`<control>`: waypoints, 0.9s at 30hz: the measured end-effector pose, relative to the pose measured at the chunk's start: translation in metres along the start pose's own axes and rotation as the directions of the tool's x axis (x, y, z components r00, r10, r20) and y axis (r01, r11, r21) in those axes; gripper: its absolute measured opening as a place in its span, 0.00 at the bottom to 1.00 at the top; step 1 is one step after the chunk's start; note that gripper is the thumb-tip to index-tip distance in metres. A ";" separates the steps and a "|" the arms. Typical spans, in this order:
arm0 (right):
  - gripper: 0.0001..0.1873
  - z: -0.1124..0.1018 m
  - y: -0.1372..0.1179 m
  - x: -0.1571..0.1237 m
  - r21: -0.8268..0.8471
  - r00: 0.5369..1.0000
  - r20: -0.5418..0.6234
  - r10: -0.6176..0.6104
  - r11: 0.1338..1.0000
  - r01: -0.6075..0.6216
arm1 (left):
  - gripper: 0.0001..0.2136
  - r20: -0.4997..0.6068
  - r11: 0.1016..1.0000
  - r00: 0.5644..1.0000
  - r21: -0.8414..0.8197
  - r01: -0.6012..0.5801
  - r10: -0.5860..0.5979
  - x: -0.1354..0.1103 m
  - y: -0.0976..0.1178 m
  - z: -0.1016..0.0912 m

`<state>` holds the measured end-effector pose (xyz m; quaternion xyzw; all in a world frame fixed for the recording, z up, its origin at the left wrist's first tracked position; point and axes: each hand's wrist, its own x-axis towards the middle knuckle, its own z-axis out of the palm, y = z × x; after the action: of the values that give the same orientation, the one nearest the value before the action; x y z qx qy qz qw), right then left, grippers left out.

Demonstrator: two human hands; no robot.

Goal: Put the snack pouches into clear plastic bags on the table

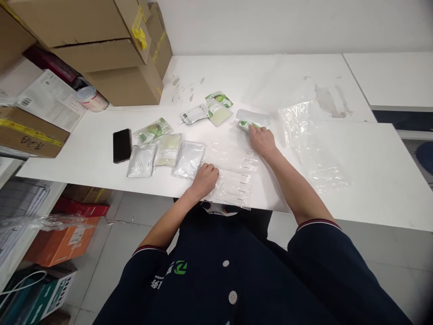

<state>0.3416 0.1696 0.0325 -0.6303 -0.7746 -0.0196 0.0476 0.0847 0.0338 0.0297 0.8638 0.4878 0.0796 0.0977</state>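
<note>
Right hand covers near edge of flat silver-and-green pouch on white bench; thumb hidden, can't tell if fingers grip. Left hand curled at clear plastic packaging, fingertips obscured; grip unclear too.

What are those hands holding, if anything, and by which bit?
The right hand touches the near edge of a green-and-silver packet, the left hand the left side of some clear plastic. Whether either grips, I can't tell.

The plastic packet looks glossy, the silver pouch shiny, the cardboard boxes matt, the tabletop mostly smooth.
</note>
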 end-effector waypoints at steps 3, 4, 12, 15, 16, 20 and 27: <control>0.25 -0.022 0.010 -0.014 0.155 0.976 -0.144 0.161 0.978 -0.138 | 0.12 0.056 0.998 0.996 -0.018 -0.064 0.065 0.006 -0.005 -0.005; 0.25 -0.030 0.011 -0.024 0.226 0.952 -0.221 0.211 0.961 -0.161 | 0.15 0.076 0.996 0.994 -0.019 -0.083 0.084 0.009 -0.007 -0.008; 0.22 -0.054 -0.042 -0.168 0.107 0.749 -0.642 -0.164 0.948 0.299 | 0.35 0.399 0.992 0.908 -0.064 -0.110 0.126 0.069 -0.022 -0.042; 0.25 -0.043 -0.062 -0.198 0.024 0.738 -0.512 -0.440 0.852 0.524 | 0.14 0.399 0.989 0.904 -0.076 -0.130 0.150 0.093 -0.026 -0.054; 0.24 -0.039 -0.065 -0.204 0.029 0.745 -0.451 -0.491 0.827 0.562 | 0.11 0.396 0.986 0.904 -0.091 -0.137 0.162 0.101 -0.027 -0.058; 0.18 -0.029 -0.071 -0.213 0.061 0.773 -0.255 -0.581 0.788 0.612 | 0.10 0.262 0.966 0.961 -0.258 -0.021 0.091 0.137 -0.037 -0.070; 0.22 -0.025 -0.074 -0.213 0.119 0.812 -0.116 -0.573 0.803 0.584 | 0.14 -0.374 0.969 0.910 -0.227 0.096 -0.178 0.151 -0.027 -0.083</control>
<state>0.3135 -0.0557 0.0384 -0.3578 -0.9267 0.0015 0.1150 0.1204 0.1851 0.1096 0.7791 0.5465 0.2931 0.0913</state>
